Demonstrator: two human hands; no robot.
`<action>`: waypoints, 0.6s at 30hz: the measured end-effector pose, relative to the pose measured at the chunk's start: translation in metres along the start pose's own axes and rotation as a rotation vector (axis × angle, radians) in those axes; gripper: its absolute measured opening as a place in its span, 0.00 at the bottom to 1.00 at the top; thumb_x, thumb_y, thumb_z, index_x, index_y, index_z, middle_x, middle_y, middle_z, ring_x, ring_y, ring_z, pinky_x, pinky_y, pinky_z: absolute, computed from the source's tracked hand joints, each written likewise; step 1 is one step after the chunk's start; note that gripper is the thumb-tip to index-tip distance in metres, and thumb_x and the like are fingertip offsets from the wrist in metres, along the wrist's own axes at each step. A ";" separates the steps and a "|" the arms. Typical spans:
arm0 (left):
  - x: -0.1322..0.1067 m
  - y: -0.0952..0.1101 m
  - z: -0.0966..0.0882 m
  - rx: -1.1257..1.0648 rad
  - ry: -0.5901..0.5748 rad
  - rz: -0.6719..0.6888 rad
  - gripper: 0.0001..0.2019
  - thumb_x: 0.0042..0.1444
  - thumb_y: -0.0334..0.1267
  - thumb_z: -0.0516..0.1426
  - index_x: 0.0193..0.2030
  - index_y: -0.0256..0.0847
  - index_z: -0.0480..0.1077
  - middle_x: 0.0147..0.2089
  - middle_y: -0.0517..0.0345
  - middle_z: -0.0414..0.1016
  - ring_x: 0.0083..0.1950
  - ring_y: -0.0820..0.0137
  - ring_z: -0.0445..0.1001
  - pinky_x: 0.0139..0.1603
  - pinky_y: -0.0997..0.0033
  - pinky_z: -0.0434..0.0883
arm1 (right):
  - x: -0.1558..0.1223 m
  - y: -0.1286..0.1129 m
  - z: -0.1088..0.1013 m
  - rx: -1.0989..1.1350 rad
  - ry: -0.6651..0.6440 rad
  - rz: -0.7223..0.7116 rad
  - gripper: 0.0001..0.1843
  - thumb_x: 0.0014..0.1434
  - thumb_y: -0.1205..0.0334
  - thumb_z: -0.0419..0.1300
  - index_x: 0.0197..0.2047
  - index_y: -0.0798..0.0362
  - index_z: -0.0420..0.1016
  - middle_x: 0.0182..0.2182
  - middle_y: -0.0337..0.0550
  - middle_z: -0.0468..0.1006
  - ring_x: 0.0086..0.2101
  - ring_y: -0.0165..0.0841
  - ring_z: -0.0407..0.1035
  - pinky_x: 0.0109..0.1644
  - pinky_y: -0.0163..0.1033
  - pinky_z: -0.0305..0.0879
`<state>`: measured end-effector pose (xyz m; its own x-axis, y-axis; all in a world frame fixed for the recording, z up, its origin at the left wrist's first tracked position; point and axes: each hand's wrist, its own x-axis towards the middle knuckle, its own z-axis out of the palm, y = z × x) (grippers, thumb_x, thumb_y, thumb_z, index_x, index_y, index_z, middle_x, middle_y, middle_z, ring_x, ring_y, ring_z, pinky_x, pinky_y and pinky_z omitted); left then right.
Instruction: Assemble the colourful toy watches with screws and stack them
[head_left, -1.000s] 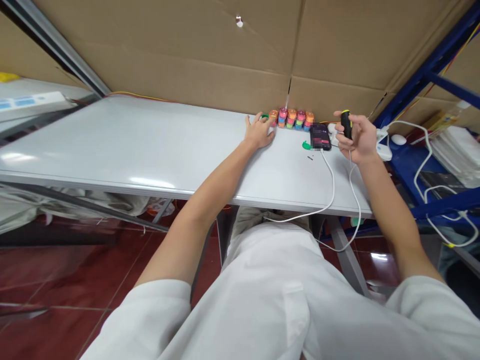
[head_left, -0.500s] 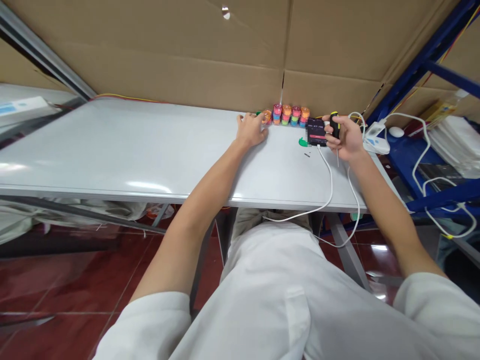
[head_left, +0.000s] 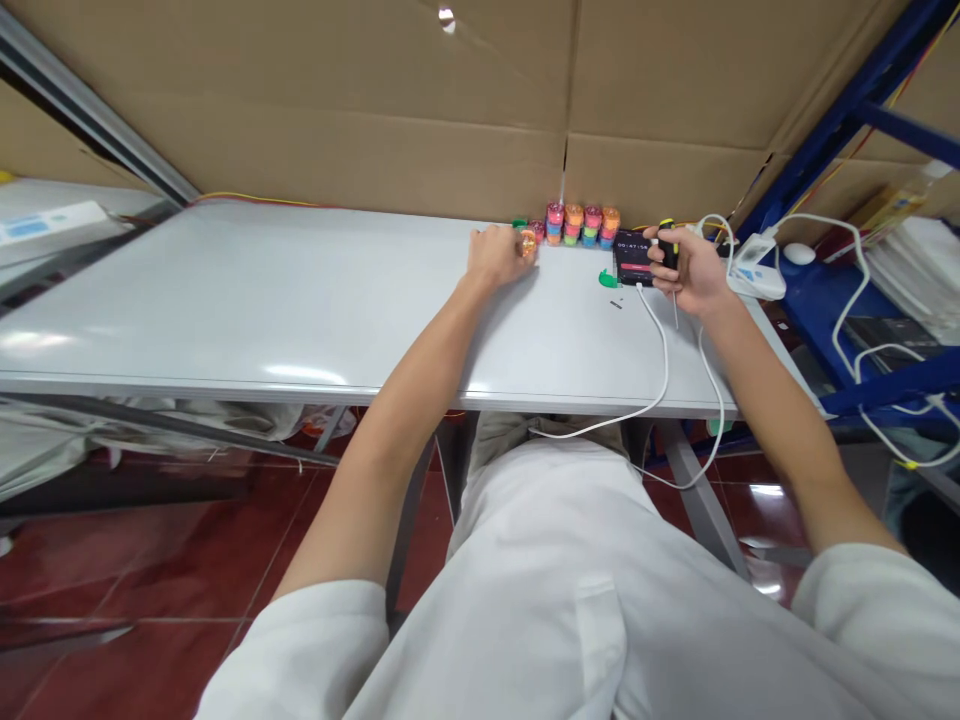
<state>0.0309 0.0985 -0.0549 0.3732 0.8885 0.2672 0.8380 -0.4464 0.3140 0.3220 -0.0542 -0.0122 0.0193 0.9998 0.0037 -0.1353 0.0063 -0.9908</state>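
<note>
Just beside the right hand [head_left: 694, 270] gripping a screwdriver [head_left: 668, 252], a phone [head_left: 634, 257] reads 00:47:56

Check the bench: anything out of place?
One oddity: a small dark part lies loose on the white table, below the phone and apart from the row of coloured stacks. It looks stray, but it's too small to identify. A green plastic piece also sits loose beside the phone.
</note>
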 end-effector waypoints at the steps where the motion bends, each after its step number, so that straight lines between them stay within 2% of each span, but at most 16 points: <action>1: 0.000 0.000 -0.001 0.000 -0.006 -0.010 0.18 0.63 0.54 0.59 0.38 0.39 0.74 0.44 0.45 0.81 0.59 0.50 0.72 0.66 0.46 0.63 | 0.000 0.001 0.001 -0.023 0.004 0.006 0.21 0.49 0.47 0.70 0.42 0.48 0.73 0.26 0.35 0.66 0.19 0.21 0.45 0.16 0.33 0.37; 3: -0.001 -0.001 -0.001 -0.002 -0.006 -0.022 0.19 0.58 0.55 0.64 0.38 0.38 0.74 0.46 0.42 0.80 0.57 0.48 0.73 0.64 0.47 0.65 | 0.001 0.006 0.003 -0.082 0.013 0.016 0.21 0.48 0.48 0.71 0.41 0.49 0.73 0.27 0.37 0.68 0.19 0.21 0.48 0.16 0.32 0.37; 5: -0.002 -0.003 -0.001 -0.009 0.019 -0.021 0.21 0.56 0.55 0.66 0.43 0.37 0.74 0.51 0.40 0.79 0.57 0.49 0.73 0.63 0.47 0.66 | 0.003 0.013 0.006 -0.155 0.030 0.007 0.19 0.48 0.50 0.72 0.39 0.49 0.72 0.28 0.39 0.70 0.20 0.22 0.52 0.16 0.31 0.38; 8: -0.003 -0.006 0.003 -0.036 0.054 0.019 0.23 0.59 0.53 0.63 0.53 0.37 0.72 0.56 0.40 0.77 0.56 0.53 0.73 0.62 0.49 0.68 | 0.006 0.025 0.011 -0.281 0.088 -0.072 0.15 0.50 0.54 0.70 0.39 0.47 0.73 0.29 0.39 0.71 0.21 0.24 0.55 0.17 0.31 0.41; 10: -0.003 -0.008 0.004 -0.066 0.049 0.074 0.22 0.60 0.51 0.62 0.55 0.39 0.71 0.55 0.43 0.78 0.55 0.56 0.74 0.60 0.52 0.70 | 0.008 0.034 0.014 -0.374 0.135 -0.153 0.13 0.50 0.56 0.68 0.39 0.46 0.74 0.29 0.40 0.72 0.23 0.26 0.57 0.19 0.33 0.47; 14: -0.005 -0.004 0.004 -0.149 0.000 0.193 0.16 0.57 0.52 0.61 0.45 0.44 0.74 0.44 0.51 0.81 0.47 0.59 0.77 0.51 0.58 0.74 | 0.007 0.044 0.021 -0.551 0.162 -0.313 0.16 0.47 0.60 0.70 0.40 0.46 0.75 0.35 0.41 0.75 0.34 0.33 0.65 0.34 0.38 0.64; 16: -0.008 0.002 0.004 -0.190 -0.034 0.242 0.18 0.55 0.57 0.62 0.39 0.44 0.74 0.40 0.54 0.81 0.43 0.61 0.78 0.46 0.61 0.75 | 0.004 0.045 0.023 -0.613 0.147 -0.356 0.19 0.45 0.61 0.71 0.42 0.46 0.76 0.36 0.40 0.76 0.38 0.35 0.66 0.42 0.41 0.66; 18: -0.012 0.011 0.004 -0.222 -0.069 0.282 0.21 0.53 0.61 0.64 0.37 0.44 0.73 0.40 0.58 0.81 0.41 0.64 0.78 0.43 0.65 0.75 | 0.001 0.044 0.025 -0.651 0.120 -0.371 0.19 0.45 0.60 0.72 0.43 0.45 0.77 0.36 0.38 0.76 0.38 0.35 0.65 0.46 0.43 0.66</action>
<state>0.0374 0.0831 -0.0579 0.6096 0.7287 0.3121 0.5939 -0.6806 0.4292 0.2910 -0.0529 -0.0520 0.0620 0.9253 0.3742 0.5123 0.2922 -0.8075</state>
